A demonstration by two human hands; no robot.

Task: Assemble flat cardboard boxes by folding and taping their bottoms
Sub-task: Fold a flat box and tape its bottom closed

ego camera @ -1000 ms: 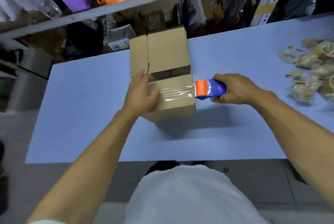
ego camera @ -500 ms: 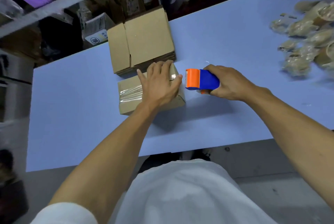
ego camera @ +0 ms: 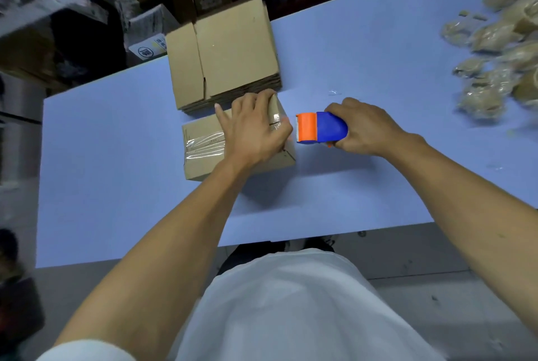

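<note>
Two hands work around a small cardboard box (ego camera: 203, 154) on the blue table (ego camera: 116, 186). Left hand (ego camera: 256, 128) lies flat on the box, fingers spread, pressing the clear tape. Right hand (ego camera: 366, 128), just right of the box, grips a blue-and-orange tape dispenser (ego camera: 320, 128). Flat boxes (ego camera: 227, 52) are stacked just behind the box.

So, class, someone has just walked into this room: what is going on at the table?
A person is taping a small cardboard box on a blue table. The left hand presses flat on the box, where a strip of clear tape already runs across. The right hand grips an orange and blue tape dispenser just beside the box's right edge. A stack of flat boxes lies behind.
</note>
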